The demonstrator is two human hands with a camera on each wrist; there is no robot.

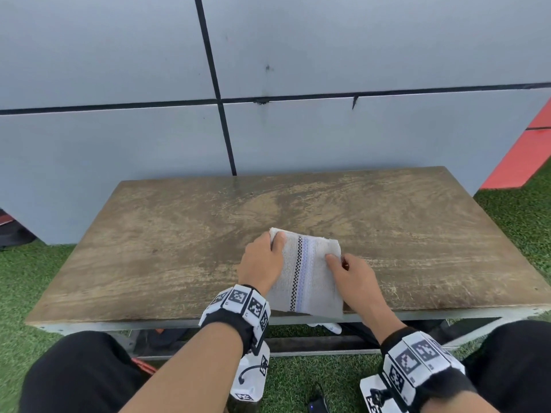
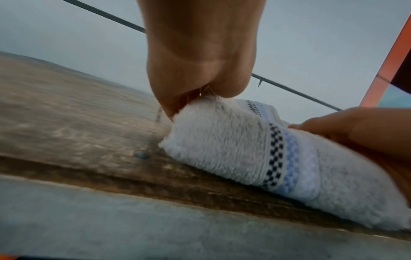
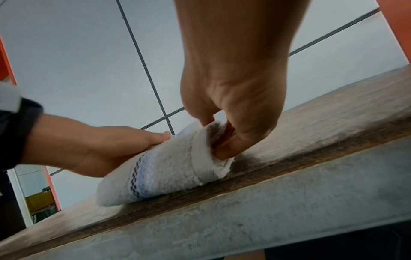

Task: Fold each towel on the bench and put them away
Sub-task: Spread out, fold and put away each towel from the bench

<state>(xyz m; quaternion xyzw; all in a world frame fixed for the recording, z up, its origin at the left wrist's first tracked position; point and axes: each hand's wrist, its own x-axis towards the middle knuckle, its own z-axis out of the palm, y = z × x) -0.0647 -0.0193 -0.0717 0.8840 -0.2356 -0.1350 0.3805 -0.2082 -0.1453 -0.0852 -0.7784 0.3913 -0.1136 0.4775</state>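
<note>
Head view, folded fluffy towel (image 1: 307, 278), worn wooden bench (image 1: 179, 248)

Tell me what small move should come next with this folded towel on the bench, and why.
Probably lift it off the bench to put it away. The towel already lies as a compact folded rectangle at the near edge, the left hand holds its left side, and the right hand pinches the right edge. No other towel shows on the bench top.
</note>
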